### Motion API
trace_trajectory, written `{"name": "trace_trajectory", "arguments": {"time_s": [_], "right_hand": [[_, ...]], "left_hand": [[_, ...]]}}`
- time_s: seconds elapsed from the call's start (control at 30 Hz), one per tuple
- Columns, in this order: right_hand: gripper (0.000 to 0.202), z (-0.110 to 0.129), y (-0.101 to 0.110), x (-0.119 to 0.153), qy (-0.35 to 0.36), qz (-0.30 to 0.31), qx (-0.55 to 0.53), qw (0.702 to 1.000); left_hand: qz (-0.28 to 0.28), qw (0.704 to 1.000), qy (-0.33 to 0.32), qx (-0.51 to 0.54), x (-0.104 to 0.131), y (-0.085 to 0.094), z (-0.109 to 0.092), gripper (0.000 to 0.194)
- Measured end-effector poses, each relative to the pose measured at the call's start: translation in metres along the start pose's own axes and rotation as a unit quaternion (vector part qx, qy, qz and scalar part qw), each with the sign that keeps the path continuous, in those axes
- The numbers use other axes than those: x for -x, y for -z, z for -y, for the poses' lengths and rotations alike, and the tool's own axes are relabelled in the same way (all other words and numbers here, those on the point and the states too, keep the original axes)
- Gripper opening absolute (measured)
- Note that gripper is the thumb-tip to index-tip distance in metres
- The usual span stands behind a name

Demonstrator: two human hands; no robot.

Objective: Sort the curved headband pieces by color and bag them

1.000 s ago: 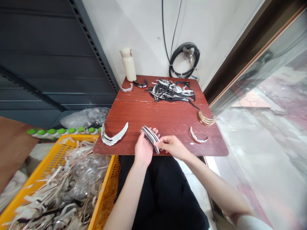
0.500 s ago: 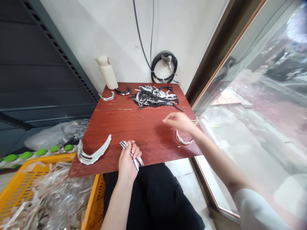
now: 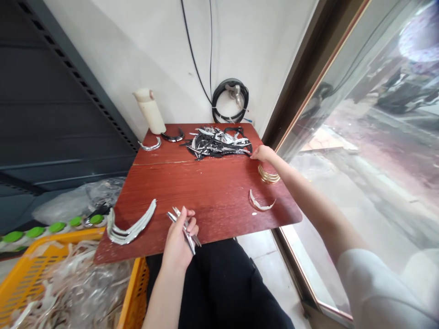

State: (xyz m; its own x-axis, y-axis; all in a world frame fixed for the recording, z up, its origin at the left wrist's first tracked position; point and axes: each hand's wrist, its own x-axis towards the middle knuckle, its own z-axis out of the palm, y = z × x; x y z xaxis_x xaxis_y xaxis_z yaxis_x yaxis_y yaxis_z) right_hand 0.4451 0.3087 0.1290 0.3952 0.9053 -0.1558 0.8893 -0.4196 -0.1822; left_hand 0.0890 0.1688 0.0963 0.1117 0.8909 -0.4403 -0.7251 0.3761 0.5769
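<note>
My left hand is closed around a few shiny silver strips above the table's front edge. At the right end of a tangled pile of black and silver strips, my right hand has its fingertips pinched together on the tip of a black strip. Curved white and silver strips lie stacked at the front left of the table. Gold curved strips rest below my right wrist, and a single pale curved strip lies in front of them.
The red-brown wooden table stands against a wall. A cream jug, a silver curved piece and a black curved piece are at its back left. A yellow crate stands at the left, a glass pane at the right.
My right hand has moved away from me, from above the middle right of the table to the pile's right end. The left hand keeps the silver strips, slightly turned.
</note>
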Motion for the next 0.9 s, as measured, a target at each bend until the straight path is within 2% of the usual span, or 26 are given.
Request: {"name": "trace_trajectory", "arguments": {"time_s": [0.1, 0.2, 0.27, 0.33, 0.4, 0.5, 0.6, 0.67, 0.73, 0.8, 0.87, 0.9], "right_hand": [[0.03, -0.001, 0.013, 0.016, -0.005, -0.049, 0.047, 0.998], [0.034, 0.0, 0.027, 0.04, 0.001, -0.109, 0.097, 0.989], [0.029, 0.008, 0.033, 0.059, 0.032, -0.129, 0.102, 0.986], [0.019, 0.023, 0.032, 0.083, 0.092, -0.138, 0.059, 0.984], [0.008, 0.043, 0.023, 0.111, 0.167, -0.139, -0.033, 0.976], [0.006, 0.078, -0.005, 0.157, 0.28, -0.138, -0.16, 0.937], [0.007, 0.105, -0.035, 0.196, 0.352, -0.115, -0.209, 0.905], [0.009, 0.116, -0.051, 0.214, 0.38, -0.092, -0.229, 0.891], [0.011, 0.121, -0.061, 0.226, 0.413, -0.067, -0.266, 0.868], [0.01, 0.122, -0.062, 0.227, 0.458, -0.034, -0.319, 0.829], [0.014, 0.117, -0.055, 0.213, 0.474, -0.004, -0.357, 0.805], [0.017, 0.113, -0.049, 0.199, 0.459, -0.001, -0.361, 0.812]], "left_hand": [[0.003, 0.992, 0.077, 0.098, 0.001, -0.002, -0.01, 0.016], [0.008, 0.976, 0.145, 0.161, 0.005, -0.005, -0.018, 0.032], [-0.016, 0.976, 0.154, 0.156, 0.007, -0.009, -0.019, 0.039], [-0.036, 0.982, 0.14, 0.12, 0.007, -0.013, -0.015, 0.04], [-0.028, 0.99, 0.111, 0.082, 0.007, -0.016, -0.008, 0.035], [0.009, 0.999, 0.03, 0.022, 0.007, -0.02, 0.005, 0.02], [0.033, 0.998, -0.043, -0.032, 0.008, -0.021, 0.015, 0.039], [0.027, 0.996, -0.064, -0.053, 0.008, -0.021, 0.02, 0.043], [-0.006, 0.995, -0.077, -0.065, 0.007, -0.019, 0.022, 0.042], [-0.045, 0.993, -0.086, -0.067, 0.005, -0.016, 0.021, 0.042], [-0.068, 0.991, -0.096, -0.071, 0.003, -0.012, 0.017, 0.043], [-0.072, 0.989, -0.101, -0.077, 0.002, -0.01, 0.015, 0.044]]}}
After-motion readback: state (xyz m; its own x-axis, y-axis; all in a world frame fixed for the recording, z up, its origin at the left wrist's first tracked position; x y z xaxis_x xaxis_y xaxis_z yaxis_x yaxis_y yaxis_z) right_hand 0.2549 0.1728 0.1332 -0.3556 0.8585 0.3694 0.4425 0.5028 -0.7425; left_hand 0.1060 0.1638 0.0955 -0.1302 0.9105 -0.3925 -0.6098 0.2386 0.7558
